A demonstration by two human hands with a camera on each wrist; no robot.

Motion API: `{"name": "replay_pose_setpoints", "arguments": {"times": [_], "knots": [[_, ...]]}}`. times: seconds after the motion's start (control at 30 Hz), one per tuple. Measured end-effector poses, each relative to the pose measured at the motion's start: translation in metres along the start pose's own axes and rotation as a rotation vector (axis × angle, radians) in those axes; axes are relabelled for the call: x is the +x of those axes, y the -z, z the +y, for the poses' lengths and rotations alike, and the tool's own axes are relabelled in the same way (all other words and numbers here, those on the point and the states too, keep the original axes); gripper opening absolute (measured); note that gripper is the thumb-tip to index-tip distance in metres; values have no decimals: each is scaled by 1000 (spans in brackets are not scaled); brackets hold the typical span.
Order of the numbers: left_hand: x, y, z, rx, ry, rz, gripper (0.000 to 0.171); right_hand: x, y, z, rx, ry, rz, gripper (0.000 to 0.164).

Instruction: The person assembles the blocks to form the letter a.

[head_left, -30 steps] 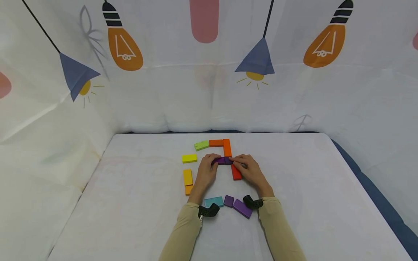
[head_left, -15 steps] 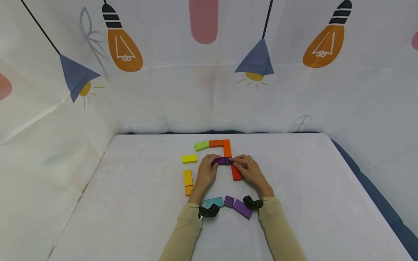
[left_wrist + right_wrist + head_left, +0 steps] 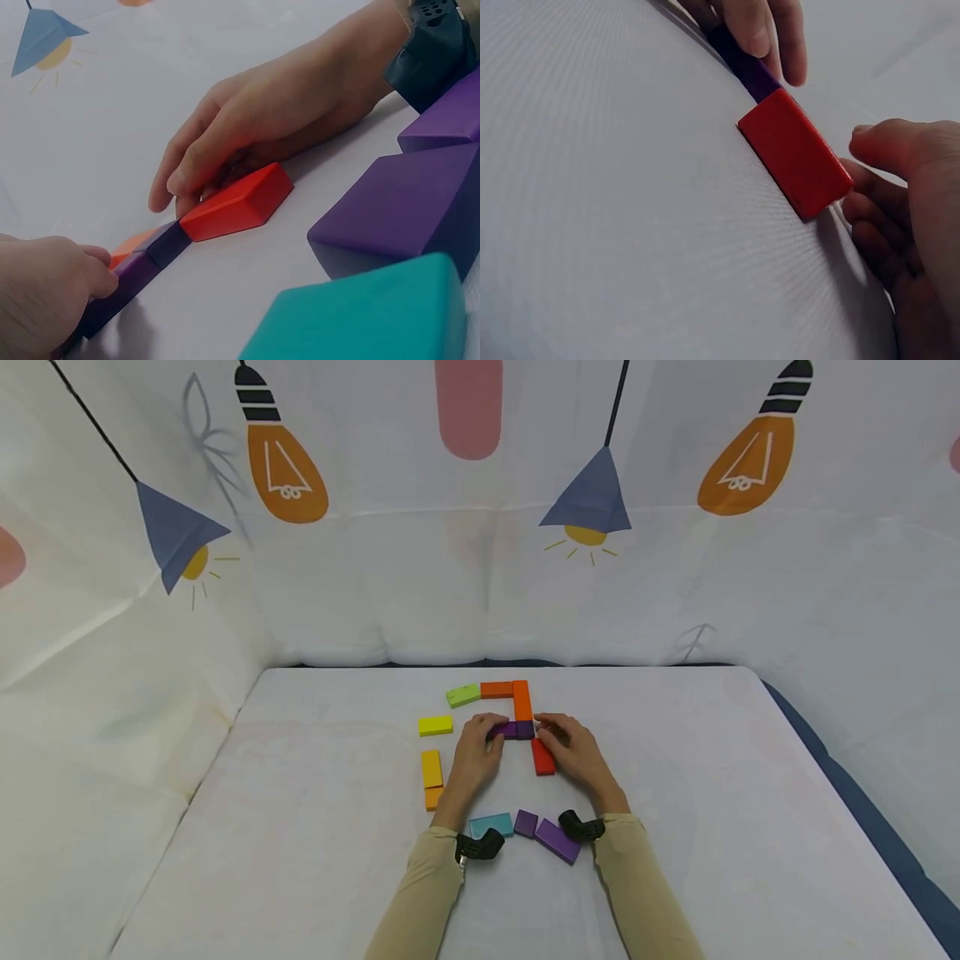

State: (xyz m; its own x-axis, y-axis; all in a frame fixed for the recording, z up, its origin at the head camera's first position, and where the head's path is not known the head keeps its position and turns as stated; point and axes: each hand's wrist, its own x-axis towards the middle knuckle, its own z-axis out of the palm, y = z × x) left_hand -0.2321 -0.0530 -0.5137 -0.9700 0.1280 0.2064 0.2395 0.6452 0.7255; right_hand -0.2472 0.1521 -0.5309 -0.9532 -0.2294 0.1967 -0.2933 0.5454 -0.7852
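My left hand [image 3: 474,762] pinches a purple block [image 3: 509,730] between thumb and fingers on the white table. End to end with it lies a small dark purple block [image 3: 525,730], just below an orange block [image 3: 522,700]. My right hand [image 3: 579,758] is beside these blocks on the right, its fingers loosely bent with nothing between them. Under its thumb side sits a red block [image 3: 543,758], whose upper corner meets the dark purple block. In the right wrist view the red block [image 3: 795,156] lies flat, with the right fingers close by its side.
An orange-red block [image 3: 497,690], a lime block [image 3: 463,695], a yellow block [image 3: 435,726] and two amber blocks [image 3: 431,768] curve round on the left. Nearer the body, a teal block [image 3: 491,825] and two purple blocks [image 3: 557,842] lie between the forearms.
The right fingertips have come off the dark purple block and moved slightly right. The left hand has stayed on the purple block, and the blocks have not visibly moved.
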Motion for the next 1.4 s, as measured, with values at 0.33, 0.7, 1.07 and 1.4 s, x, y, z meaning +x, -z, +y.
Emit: {"name": "replay_pose_setpoints", "arguments": {"times": [0.33, 0.7, 1.07, 1.4], "knots": [[-5, 1, -2, -14, 0, -17, 30, -6, 1, 1, 191, -111, 99, 23], [-2, 4, -3, -70, -20, 33, 30, -5, 3, 0, 224, -95, 92, 19], [2, 24, 3, -172, 24, 142, 28, 0, 3, -1, 218, -53, 95, 15], [7, 51, -2, -152, -47, 165, 26, -1, 5, -1, 224, -79, 84, 19]]}}
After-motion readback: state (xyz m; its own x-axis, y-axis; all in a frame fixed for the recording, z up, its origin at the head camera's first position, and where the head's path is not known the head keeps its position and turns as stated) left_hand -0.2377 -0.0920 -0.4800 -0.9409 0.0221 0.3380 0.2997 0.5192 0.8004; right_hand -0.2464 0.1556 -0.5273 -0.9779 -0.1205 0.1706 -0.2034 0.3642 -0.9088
